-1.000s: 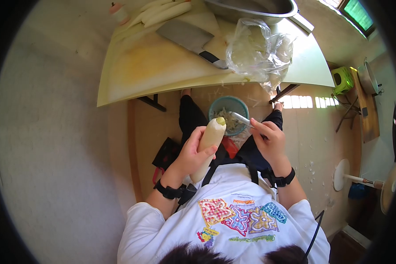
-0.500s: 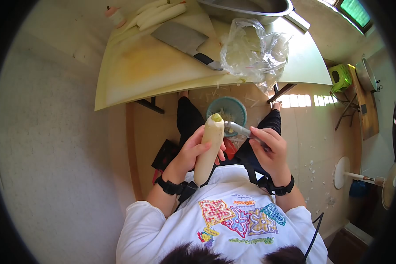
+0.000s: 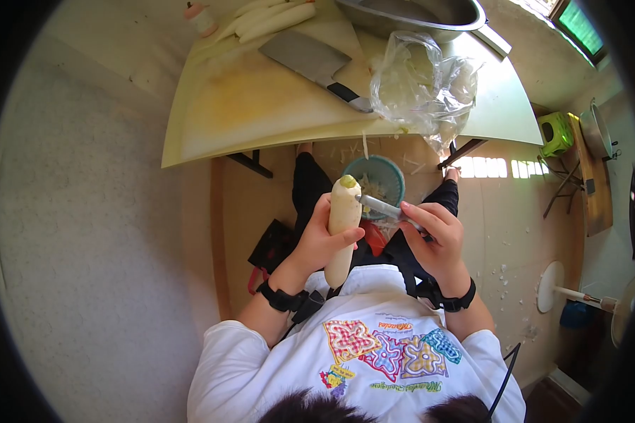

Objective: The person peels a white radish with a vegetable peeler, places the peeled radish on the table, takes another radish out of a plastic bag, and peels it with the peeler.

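Observation:
My left hand [image 3: 323,238] is wrapped round a white radish [image 3: 341,215], held nearly upright with its green stem end at the top. In my right hand [image 3: 436,236] is a grey peeler [image 3: 382,207], its head touching or very near the radish's upper right side. Below them on the floor stands a blue basin [image 3: 399,176] with pale peelings inside. A thin strip of peel [image 3: 365,146] shows just above the basin's far rim.
On the table [image 3: 219,113] lie a cleaver [image 3: 309,62], several white radishes [image 3: 275,20] and a clear plastic bag [image 3: 416,84]. A metal basin [image 3: 420,27] stands at the back. Scraps dot the floor; a fan [image 3: 552,285] and a green stool [image 3: 556,134] are at right.
The radish has come more upright, and its lower end has lifted slightly. My left thumb now lies across its front. A strip of peel has appeared above the blue basin. The whole view has shifted slightly.

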`<act>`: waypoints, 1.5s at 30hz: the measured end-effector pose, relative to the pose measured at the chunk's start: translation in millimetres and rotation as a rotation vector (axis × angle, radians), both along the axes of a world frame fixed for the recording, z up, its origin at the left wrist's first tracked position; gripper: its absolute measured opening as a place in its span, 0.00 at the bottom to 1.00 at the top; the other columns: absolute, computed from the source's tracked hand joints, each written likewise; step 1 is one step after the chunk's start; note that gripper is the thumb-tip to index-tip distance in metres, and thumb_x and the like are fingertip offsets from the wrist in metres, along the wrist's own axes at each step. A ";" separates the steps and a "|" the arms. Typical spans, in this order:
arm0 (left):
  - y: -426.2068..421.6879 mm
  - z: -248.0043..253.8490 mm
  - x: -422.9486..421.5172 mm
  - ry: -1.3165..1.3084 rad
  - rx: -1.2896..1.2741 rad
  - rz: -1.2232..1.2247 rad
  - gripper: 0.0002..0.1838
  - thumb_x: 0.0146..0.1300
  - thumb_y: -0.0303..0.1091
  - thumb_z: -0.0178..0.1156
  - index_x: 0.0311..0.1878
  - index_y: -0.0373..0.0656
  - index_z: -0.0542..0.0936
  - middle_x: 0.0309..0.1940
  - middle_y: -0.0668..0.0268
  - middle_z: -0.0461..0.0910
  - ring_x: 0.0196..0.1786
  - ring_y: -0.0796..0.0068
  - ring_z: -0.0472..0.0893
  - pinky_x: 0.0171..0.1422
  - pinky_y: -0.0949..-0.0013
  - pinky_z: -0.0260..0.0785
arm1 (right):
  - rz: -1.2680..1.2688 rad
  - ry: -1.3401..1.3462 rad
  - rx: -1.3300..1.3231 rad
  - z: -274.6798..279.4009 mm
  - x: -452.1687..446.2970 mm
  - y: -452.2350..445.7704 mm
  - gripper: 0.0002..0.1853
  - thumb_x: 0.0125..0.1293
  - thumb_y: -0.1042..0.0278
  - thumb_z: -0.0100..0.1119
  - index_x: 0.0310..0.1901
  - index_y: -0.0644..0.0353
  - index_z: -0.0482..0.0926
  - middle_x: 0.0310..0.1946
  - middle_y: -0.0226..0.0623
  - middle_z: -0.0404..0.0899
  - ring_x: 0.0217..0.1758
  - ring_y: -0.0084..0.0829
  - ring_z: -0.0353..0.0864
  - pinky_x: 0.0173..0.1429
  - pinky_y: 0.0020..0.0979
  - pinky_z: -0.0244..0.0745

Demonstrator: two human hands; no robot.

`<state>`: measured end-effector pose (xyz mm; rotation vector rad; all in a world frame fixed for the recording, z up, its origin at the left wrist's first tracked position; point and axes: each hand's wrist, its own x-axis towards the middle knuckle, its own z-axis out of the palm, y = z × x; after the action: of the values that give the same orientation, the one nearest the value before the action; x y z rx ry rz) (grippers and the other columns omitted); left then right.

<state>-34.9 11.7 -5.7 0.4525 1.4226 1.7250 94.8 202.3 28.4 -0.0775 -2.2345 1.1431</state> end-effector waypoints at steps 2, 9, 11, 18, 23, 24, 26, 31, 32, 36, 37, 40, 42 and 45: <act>1.9 1.9 1.6 -0.001 -0.008 0.000 0.33 0.60 0.28 0.70 0.65 0.47 0.64 0.41 0.64 0.75 0.36 0.74 0.81 0.39 0.67 0.79 | -0.032 0.004 0.000 0.9 0.9 0.8 0.22 0.53 0.80 0.71 0.53 0.55 0.85 0.33 0.37 0.83 0.29 0.29 0.81 0.30 0.26 0.75; 6.7 -7.7 5.5 0.177 0.035 -0.034 0.31 0.58 0.23 0.69 0.62 0.47 0.65 0.47 0.70 0.72 0.48 0.80 0.75 0.49 0.71 0.74 | -0.031 0.068 0.216 -0.2 -3.4 -1.9 0.22 0.50 0.77 0.72 0.50 0.51 0.87 0.31 0.34 0.80 0.29 0.31 0.80 0.30 0.28 0.75; 5.1 -6.1 5.8 0.230 0.063 -0.030 0.30 0.57 0.22 0.69 0.60 0.46 0.66 0.47 0.71 0.72 0.50 0.81 0.74 0.52 0.71 0.72 | -0.022 0.073 0.218 -0.6 -5.5 -1.9 0.22 0.49 0.77 0.73 0.50 0.51 0.87 0.31 0.34 0.80 0.29 0.31 0.79 0.30 0.28 0.75; 1.2 -4.7 5.4 0.239 0.049 -0.063 0.27 0.57 0.19 0.67 0.56 0.47 0.67 0.48 0.72 0.70 0.50 0.83 0.71 0.54 0.72 0.68 | -0.005 0.091 0.221 0.1 -9.2 -5.5 0.23 0.48 0.77 0.74 0.49 0.50 0.87 0.30 0.33 0.80 0.28 0.30 0.79 0.29 0.28 0.75; 1.9 -0.5 6.0 0.213 0.025 -0.102 0.27 0.56 0.20 0.67 0.56 0.46 0.67 0.47 0.72 0.70 0.50 0.83 0.71 0.54 0.72 0.68 | -0.006 0.100 0.208 -0.1 -13.1 -9.4 0.23 0.48 0.77 0.74 0.49 0.50 0.87 0.30 0.32 0.80 0.27 0.30 0.79 0.29 0.28 0.74; 1.3 -2.8 5.2 0.263 0.015 -0.101 0.27 0.56 0.20 0.68 0.56 0.46 0.67 0.47 0.72 0.70 0.50 0.83 0.71 0.54 0.72 0.68 | -0.011 0.103 0.218 -0.1 -12.5 -10.2 0.23 0.48 0.77 0.75 0.48 0.50 0.87 0.30 0.32 0.80 0.27 0.30 0.79 0.29 0.28 0.74; -0.1 -4.7 4.7 0.314 0.008 -0.102 0.27 0.55 0.21 0.68 0.56 0.46 0.67 0.47 0.72 0.70 0.50 0.83 0.71 0.54 0.72 0.68 | -0.016 0.098 0.218 -1.2 -10.3 -9.4 0.23 0.48 0.77 0.74 0.49 0.50 0.87 0.31 0.33 0.80 0.27 0.30 0.78 0.28 0.28 0.74; -4.5 2.0 1.6 0.267 -0.027 -0.115 0.27 0.55 0.22 0.68 0.56 0.46 0.67 0.45 0.72 0.69 0.48 0.83 0.70 0.52 0.72 0.68 | -0.015 0.062 0.188 -7.9 -3.0 2.6 0.22 0.50 0.78 0.73 0.50 0.50 0.87 0.31 0.33 0.80 0.26 0.29 0.78 0.28 0.28 0.73; -4.7 1.2 2.0 0.265 -0.028 -0.112 0.27 0.55 0.22 0.68 0.56 0.46 0.67 0.45 0.72 0.69 0.48 0.83 0.70 0.52 0.72 0.68 | -0.005 0.060 0.186 -7.4 -2.0 4.0 0.22 0.50 0.78 0.73 0.50 0.50 0.87 0.31 0.34 0.80 0.26 0.29 0.78 0.28 0.27 0.73; -3.5 -2.1 3.4 0.305 -0.043 -0.132 0.28 0.55 0.22 0.68 0.56 0.46 0.66 0.45 0.71 0.69 0.49 0.83 0.70 0.52 0.72 0.68 | 0.018 0.053 0.166 -4.2 -2.2 3.8 0.23 0.50 0.78 0.73 0.50 0.51 0.87 0.31 0.34 0.80 0.26 0.29 0.78 0.28 0.28 0.73; -3.4 -2.5 3.6 0.292 -0.050 -0.144 0.28 0.54 0.21 0.68 0.55 0.46 0.66 0.46 0.71 0.68 0.49 0.83 0.70 0.53 0.72 0.68 | 0.016 0.053 0.165 -3.7 -3.2 2.2 0.23 0.50 0.78 0.73 0.50 0.51 0.87 0.31 0.34 0.80 0.26 0.29 0.78 0.28 0.28 0.73; -0.3 -4.7 5.5 0.365 -0.036 -0.135 0.28 0.54 0.21 0.68 0.55 0.46 0.66 0.46 0.71 0.68 0.50 0.82 0.70 0.54 0.72 0.68 | 0.014 0.064 0.167 -2.8 -7.4 -0.6 0.23 0.50 0.78 0.73 0.50 0.51 0.87 0.30 0.34 0.80 0.26 0.29 0.78 0.28 0.28 0.73; 0.5 -3.8 4.9 0.382 -0.053 -0.122 0.28 0.54 0.21 0.69 0.55 0.46 0.66 0.46 0.71 0.69 0.49 0.82 0.70 0.54 0.72 0.68 | 0.023 0.058 0.186 -3.0 -10.4 1.1 0.23 0.50 0.78 0.73 0.50 0.51 0.87 0.30 0.34 0.79 0.26 0.30 0.78 0.28 0.28 0.74; 0.7 -0.3 1.0 0.408 -0.106 -0.120 0.28 0.53 0.22 0.69 0.53 0.46 0.66 0.45 0.71 0.69 0.49 0.82 0.70 0.54 0.72 0.67 | -0.057 0.041 0.212 -4.3 -9.4 5.9 0.21 0.53 0.78 0.72 0.51 0.52 0.86 0.31 0.35 0.81 0.27 0.27 0.79 0.29 0.27 0.74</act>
<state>-33.9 12.5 -6.0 0.8498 1.7241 1.5070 85.4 208.2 24.1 -0.0303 -2.2872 0.8649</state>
